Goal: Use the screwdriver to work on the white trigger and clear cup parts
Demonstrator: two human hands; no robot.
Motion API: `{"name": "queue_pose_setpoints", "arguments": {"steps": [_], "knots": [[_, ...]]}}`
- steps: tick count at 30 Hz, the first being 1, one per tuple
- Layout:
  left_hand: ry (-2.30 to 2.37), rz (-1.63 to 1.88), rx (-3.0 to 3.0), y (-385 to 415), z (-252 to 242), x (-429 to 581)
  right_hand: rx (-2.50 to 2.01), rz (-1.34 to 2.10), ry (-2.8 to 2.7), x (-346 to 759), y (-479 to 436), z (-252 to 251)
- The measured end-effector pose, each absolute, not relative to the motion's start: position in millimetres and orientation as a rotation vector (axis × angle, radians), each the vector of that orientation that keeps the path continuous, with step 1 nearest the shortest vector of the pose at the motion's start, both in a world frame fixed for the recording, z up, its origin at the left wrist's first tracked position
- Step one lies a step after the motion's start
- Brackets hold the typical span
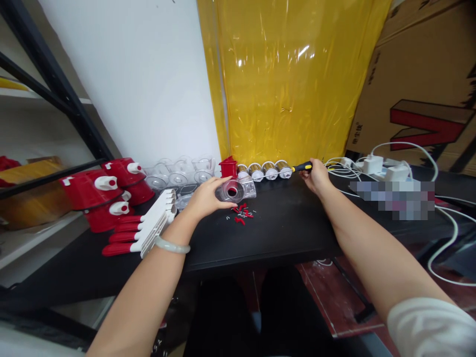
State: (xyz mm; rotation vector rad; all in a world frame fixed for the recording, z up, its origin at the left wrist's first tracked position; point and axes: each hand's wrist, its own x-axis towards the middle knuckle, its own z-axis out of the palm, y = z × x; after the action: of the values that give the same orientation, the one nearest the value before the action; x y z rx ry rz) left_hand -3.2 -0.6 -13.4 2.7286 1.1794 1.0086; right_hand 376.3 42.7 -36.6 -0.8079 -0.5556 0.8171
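My left hand (211, 198) is closed round a clear plastic housing (245, 188) with a round opening, just above the table. In my right hand (317, 174) is a screwdriver (302, 167) with a black and yellow handle. Its long shaft points left, towards the housing; whether the tip touches it I cannot tell. Small red plastic parts (240, 220) and several tiny screws (243, 214) lie scattered below the housing. Behind it stands a red plastic piece (228, 167), beside a row of motors (270, 171) with white ends.
On the left are red tubs (92, 191) with white knobs and a stack of white parts with red handles (126, 238). Clear plastic pieces (178, 171) line the wall. White chargers and cables (374, 163) occupy the right. A cardboard box (420, 84) leans behind.
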Motion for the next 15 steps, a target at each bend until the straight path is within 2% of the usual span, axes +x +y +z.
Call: {"name": "queue_pose_setpoints", "arguments": {"steps": [9, 15], "knots": [[1.233, 1.117, 2.648, -10.8, -1.8, -2.3, -0.84, 0.815, -0.534, 377.3, 42.1, -39.6], [1.394, 0.74, 2.936, -11.0, 50.5, 2.7, -0.92, 0.795, -0.51, 380.1, 47.4, -43.3]]}}
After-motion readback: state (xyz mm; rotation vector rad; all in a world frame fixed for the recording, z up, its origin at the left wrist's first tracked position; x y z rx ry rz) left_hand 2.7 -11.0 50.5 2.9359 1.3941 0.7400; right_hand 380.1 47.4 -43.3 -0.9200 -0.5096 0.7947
